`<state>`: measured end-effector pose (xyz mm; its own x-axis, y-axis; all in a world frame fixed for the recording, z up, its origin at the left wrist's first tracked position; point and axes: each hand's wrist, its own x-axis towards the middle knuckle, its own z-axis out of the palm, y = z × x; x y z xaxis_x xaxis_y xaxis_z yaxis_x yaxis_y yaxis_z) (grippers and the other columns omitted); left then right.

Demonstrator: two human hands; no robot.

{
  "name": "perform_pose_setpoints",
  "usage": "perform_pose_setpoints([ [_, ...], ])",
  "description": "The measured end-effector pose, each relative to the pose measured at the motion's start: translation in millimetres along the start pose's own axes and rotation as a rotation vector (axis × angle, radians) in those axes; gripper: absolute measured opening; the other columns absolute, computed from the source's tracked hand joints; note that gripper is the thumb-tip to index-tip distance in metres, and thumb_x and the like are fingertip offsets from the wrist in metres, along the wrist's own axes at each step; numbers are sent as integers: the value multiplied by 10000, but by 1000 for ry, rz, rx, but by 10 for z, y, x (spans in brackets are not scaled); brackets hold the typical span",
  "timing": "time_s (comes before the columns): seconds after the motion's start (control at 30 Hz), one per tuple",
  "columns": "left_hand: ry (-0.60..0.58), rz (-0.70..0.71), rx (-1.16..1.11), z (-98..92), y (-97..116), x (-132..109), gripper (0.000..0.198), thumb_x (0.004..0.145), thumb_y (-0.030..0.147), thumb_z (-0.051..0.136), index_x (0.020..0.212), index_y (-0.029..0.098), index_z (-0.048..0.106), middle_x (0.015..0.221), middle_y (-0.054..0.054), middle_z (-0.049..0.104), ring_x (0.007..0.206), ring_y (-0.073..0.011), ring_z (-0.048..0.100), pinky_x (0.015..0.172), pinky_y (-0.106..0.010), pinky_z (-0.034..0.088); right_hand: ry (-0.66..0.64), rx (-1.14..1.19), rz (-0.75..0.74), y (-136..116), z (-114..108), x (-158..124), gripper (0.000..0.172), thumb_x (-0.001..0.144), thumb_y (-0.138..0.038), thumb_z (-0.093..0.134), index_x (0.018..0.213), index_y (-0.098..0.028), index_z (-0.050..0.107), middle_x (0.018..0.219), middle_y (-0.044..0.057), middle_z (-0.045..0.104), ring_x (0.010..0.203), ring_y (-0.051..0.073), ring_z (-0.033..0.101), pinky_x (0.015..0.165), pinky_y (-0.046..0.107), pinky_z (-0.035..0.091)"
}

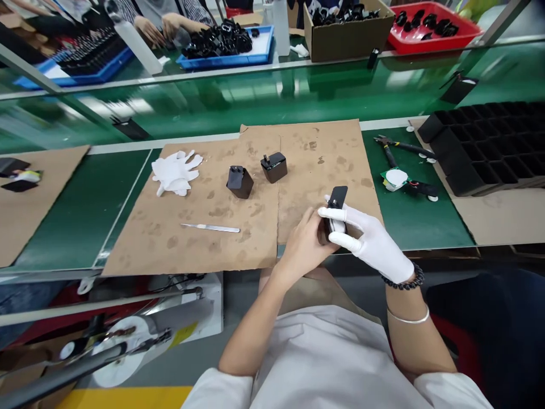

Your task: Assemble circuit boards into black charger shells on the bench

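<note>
Two hands met over the near edge of the cardboard sheet on the desk in the head view. The bare left hand and the gloved right hand each had their grip clamped together on one black charger part, held at the sheet's five o'clock corner. At eleven o'clock from it sat two black chargers and, just beside each other. A metal blade lay toward nine o'clock, a loose white glove toward ten o'clock, and black trays toward two o'clock.
</note>
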<state>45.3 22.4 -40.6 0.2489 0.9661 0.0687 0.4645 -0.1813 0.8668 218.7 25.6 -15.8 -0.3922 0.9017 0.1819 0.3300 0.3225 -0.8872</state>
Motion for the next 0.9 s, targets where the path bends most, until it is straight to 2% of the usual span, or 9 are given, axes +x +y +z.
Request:
perform_pose_setpoints([
  [0.1, -3, -8, -132, -6, -115, 55, 573, 716, 279, 859, 1232, 211, 619, 1209, -74, 567, 821, -160, 597, 707, -290, 506, 140, 95, 31, 48, -220, 24, 474, 944, -408, 670, 1404, -300, 627, 1460, 55, 624, 1296, 271, 642, 1126, 434, 514],
  [0.17, -44, 0, -248, -19, -155, 79, 670, 649, 280, 913, 1249, 199, 627, 1257, -86, 580, 857, -163, 614, 749, -292, 528, 282, 110, 6, 61, -372, 86, 626, 916, -468, 707, 1501, -367, 508, 1616, 21, 456, 1426, 284, 531, 1184, 456, 460],
  [0.2, -82, -1, -304, -35, -156, 83, 695, 621, 281, 930, 1245, 192, 637, 1241, -86, 606, 891, -177, 626, 774, -296, 533, 274, 114, -6, 61, -436, 127, 662, 897, -487, 728, 1507, -390, 491, 1636, 4, 423, 1462, 287, 488, 1198, 462, 446],
  [0.27, -183, -26, -409, -85, -127, 79, 734, 568, 333, 960, 1221, 180, 662, 1118, -72, 662, 927, -209, 640, 778, -299, 531, 67, 138, 28, 54, -524, 210, 610, 853, -510, 768, 1421, -366, 602, 1549, 8, 539, 1430, 296, 526, 1181, 465, 472],
  [0.33, -280, -53, -495, -142, -79, 61, 764, 523, 422, 973, 1185, 172, 686, 1003, -56, 666, 875, -207, 635, 715, -283, 514, -132, 202, 123, 45, -556, 261, 493, 819, -518, 792, 1257, -297, 739, 1341, 37, 710, 1285, 298, 657, 1117, 466, 543],
  [0.4, -304, -49, -521, -178, -39, 42, 755, 513, 447, 972, 1163, 176, 699, 976, -41, 636, 756, -154, 587, 633, -253, 467, -155, 265, 197, 37, -550, 259, 446, 776, -506, 828, 1141, -254, 794, 1184, 54, 778, 1148, 296, 734, 1053, 463, 596],
  [0.53, -108, -20, -388, -103, 3, 23, 645, 568, 345, 960, 1131, 191, 687, 980, -14, 574, 605, -71, 449, 540, -226, 378, 32, 238, 195, -4, -442, 130, 333, 747, -390, 869, 1056, -275, 820, 1140, 34, 791, 1126, 275, 744, 1053, 426, 602],
  [0.7, 288, -60, -69, 235, 86, 36, 546, 616, 264, 926, 1064, 191, 622, 1004, -18, 596, 652, -107, 529, 609, -246, 423, 375, 105, 126, -62, -66, -37, 255, 814, -264, 793, 1067, -250, 819, 1155, 38, 787, 1092, 250, 749, 1043, 410, 605],
  [0.9, 458, -49, 74, 525, 83, 31, 315, 813, 243, 726, 1077, 191, 563, 1013, -56, 607, 722, -174, 611, 621, -276, 426, 652, -51, 60, 13, 368, -87, 245, 868, -225, 726, 1098, -235, 809, 1153, 52, 787, 1072, 221, 751, 1030, 371, 607],
])
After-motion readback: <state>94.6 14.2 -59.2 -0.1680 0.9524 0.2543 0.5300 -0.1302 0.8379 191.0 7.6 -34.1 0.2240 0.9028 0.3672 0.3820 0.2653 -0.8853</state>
